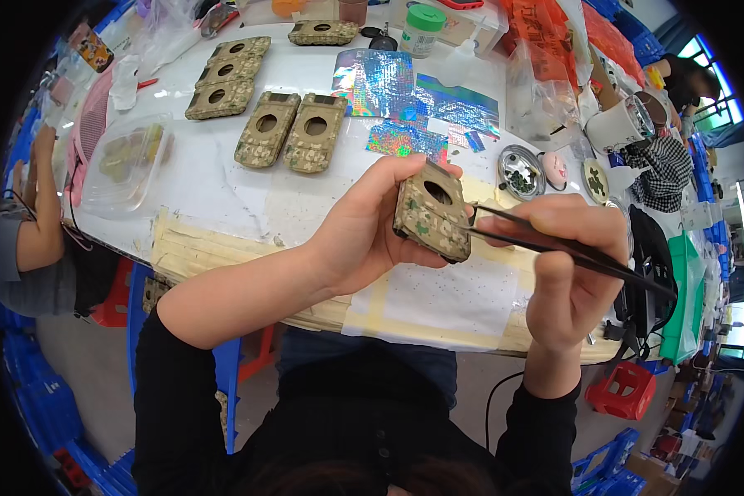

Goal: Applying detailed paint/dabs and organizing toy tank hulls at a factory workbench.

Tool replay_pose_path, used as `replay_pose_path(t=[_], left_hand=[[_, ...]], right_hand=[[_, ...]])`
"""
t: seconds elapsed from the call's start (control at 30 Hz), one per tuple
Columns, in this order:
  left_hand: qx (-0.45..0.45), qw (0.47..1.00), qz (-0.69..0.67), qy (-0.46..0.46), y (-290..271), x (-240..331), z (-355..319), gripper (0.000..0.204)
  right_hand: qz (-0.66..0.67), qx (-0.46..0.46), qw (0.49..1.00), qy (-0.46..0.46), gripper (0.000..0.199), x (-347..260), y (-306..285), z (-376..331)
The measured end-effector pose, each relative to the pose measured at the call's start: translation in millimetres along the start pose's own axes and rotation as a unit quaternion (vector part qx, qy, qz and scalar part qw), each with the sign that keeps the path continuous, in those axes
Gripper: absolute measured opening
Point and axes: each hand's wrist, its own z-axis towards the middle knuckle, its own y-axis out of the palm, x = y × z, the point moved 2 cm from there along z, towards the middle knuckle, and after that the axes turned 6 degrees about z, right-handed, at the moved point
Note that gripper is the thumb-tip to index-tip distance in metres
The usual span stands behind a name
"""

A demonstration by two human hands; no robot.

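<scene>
My left hand (370,223) is closed round a camouflage toy tank hull (426,231), which has a round hole in its top and is tilted over the table. Black tweezers (570,248) are gripped in my right hand (574,248), and their tips come up to the hull's right side. Whether the tips pinch anything is too small to tell. Two similar tank hulls (316,132) lie side by side beyond my left hand. Further back are a row of hulls (227,76) and another single hull (322,33).
Shiny holographic sheets (376,83) lie beyond my hands, near a green-lidded jar (422,30). A round dish of small dark pieces (521,172) stands to the right. Dotted white paper (438,293) lies below my hands. At left are a clear plastic box (124,165) and another person's arm (45,198).
</scene>
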Motion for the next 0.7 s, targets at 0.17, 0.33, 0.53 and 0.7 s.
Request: replay_pose_path(t=[0.17,0.33,0.53,0.7], left_hand=[[0.011,1.0,-0.014,-0.01,3.6,0.5,0.3,0.054],[0.029,0.999,-0.022,-0.023,3.9,0.7,-1.1,0.053],[0.018,0.998,-0.061,-0.023,2.0,0.1,2.1,0.048],[0.01,0.997,-0.072,-0.021,0.3,-0.8,2.7,0.046]], right_hand=[[-0.12,0.155,0.979,-0.059,0.013,-10.2,-10.7,-12.8],[-0.395,0.189,0.899,0.016,0.01,4.5,-26.6,-33.2],[-0.483,0.117,0.867,0.042,0.021,20.5,-24.7,-41.6],[-0.483,0.121,0.867,0.032,0.019,29.8,-23.5,-41.3]])
